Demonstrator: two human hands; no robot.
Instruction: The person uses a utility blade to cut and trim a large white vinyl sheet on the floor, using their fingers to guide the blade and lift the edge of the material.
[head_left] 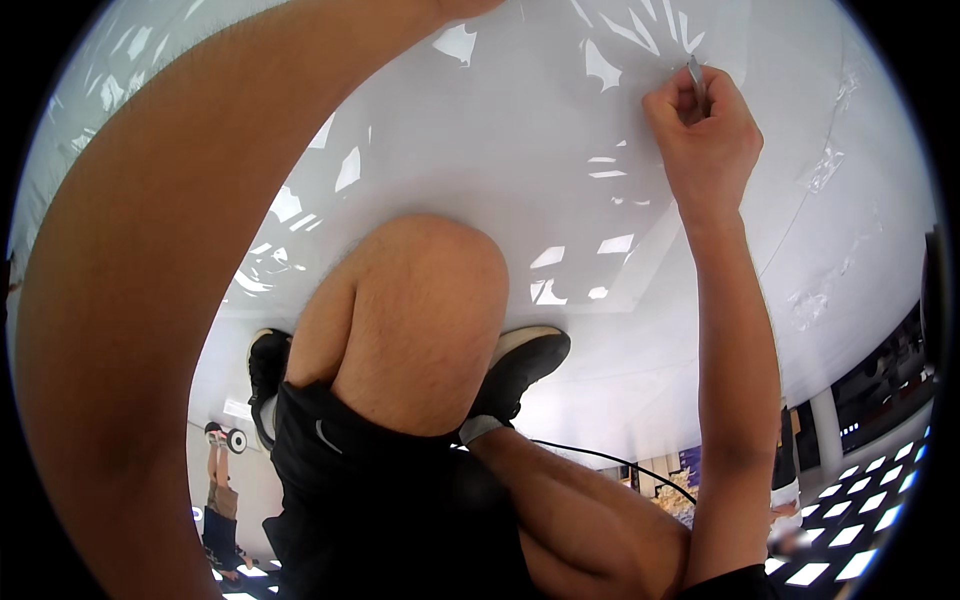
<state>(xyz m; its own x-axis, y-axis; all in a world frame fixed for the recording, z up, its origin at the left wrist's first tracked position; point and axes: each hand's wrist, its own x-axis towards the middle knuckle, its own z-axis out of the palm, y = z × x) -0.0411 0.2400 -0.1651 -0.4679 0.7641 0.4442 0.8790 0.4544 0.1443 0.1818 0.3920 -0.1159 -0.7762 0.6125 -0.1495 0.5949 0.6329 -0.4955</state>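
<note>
On a glossy white surface point(520, 150) that mirrors bright ceiling lights, a person's right hand point(703, 135) is clenched around a slim grey metal tool point(696, 82), most likely a blade or scraper, though its exact kind is too small to tell. The tool stands nearly upright in the fist, its tip touching the white surface near the upper right of the view. The left forearm point(170, 270) sweeps in a wide arc from the lower left to the top edge, where the left hand passes out of view, so whether it grips anything cannot be told. Between the two arms, a bare raised knee point(420, 300) fills the centre, with black shorts point(370, 500) below it. Two black shoes with pale soles, one point(525, 365) just right of the knee and one point(265, 370) to its left, rest against the surface. Crinkled patches of clear film or tape point(825, 170) cling to the white surface at right, well apart from the tool. A thin black cable point(610, 458) runs past the lower leg.
</note>
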